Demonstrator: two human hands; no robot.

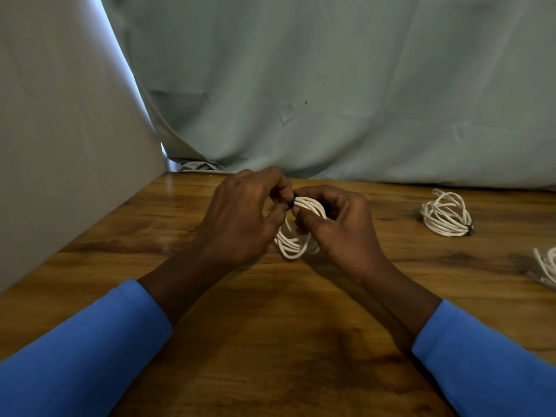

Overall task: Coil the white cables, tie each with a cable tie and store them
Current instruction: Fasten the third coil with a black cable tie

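Your worktop (270, 326) is brown wood grain with a smooth, semi-gloss finish that shows pale glints at its far left. The middle coil (293, 246) and the tied coil (445, 218) at far right have smooth white plastic sheathing with a faint shine. The cable tie (289, 203) looks black and matt. The far green cloth (331, 85) is matt and creased. The grey sheet (60, 145) at left is matt and smooth. Your sleeves (75, 356) are matt blue fabric.

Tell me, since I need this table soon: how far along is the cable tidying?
Done: the far coil on the table is tied. In hand: the left hand and right hand hold a second coil, fingers fastening its black tie. Left: a third cable at the right edge, partly out of view; nothing looks stored.
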